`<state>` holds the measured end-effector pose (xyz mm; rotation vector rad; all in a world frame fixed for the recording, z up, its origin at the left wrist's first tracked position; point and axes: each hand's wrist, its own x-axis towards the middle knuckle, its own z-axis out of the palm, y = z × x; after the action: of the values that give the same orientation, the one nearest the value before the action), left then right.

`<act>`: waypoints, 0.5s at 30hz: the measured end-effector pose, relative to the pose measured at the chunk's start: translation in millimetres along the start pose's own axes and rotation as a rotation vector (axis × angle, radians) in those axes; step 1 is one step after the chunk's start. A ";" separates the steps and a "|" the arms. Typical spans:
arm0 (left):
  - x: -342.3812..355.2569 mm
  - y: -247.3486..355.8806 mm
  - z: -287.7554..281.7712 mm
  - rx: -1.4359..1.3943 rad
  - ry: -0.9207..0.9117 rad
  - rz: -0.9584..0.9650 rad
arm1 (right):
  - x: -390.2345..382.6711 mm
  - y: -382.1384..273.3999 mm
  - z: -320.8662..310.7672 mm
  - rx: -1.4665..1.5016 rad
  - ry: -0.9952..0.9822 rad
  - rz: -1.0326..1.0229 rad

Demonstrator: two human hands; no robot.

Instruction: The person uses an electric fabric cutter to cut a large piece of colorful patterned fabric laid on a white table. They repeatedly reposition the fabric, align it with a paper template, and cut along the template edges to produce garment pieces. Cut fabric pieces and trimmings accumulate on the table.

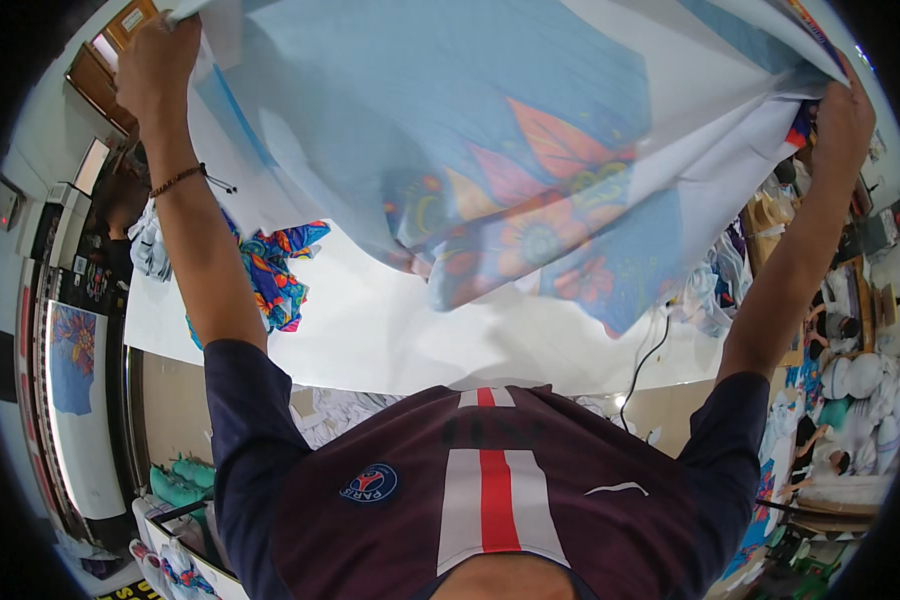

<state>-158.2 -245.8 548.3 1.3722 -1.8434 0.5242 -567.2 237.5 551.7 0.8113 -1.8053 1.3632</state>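
Observation:
A large light blue and white fabric sheet [510, 70] with a faint pink and orange flower print is stretched in the air across the upper view, its lower edge hanging in folds. My left hand [160, 55] grips its upper left corner, wrist in a dark bead bracelet. At the upper right, my right hand [840, 110] is closed on the sheet's other side. Beneath the sheet lies a white tabletop [390, 340], with a bright multicoloured printed fabric pile [270, 280] at its left, partly hidden.
White and dark cloth [720, 300] lies at the table's right, near a black cable [650, 355]. A wide machine with a printed sheet [73, 370] stands far left, green bags [185, 475] below. Several people [835, 325] and white fabric heaps [860, 380] fill the far right.

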 end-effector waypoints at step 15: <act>-28.6 164.1 -42.0 -1.389 -0.472 0.655 | -80.3 -81.3 46.6 -0.015 -0.361 -0.928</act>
<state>-294.0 -143.1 571.2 -0.0839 -2.2098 -0.7860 -464.9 177.4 517.7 1.6877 -1.3497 0.6100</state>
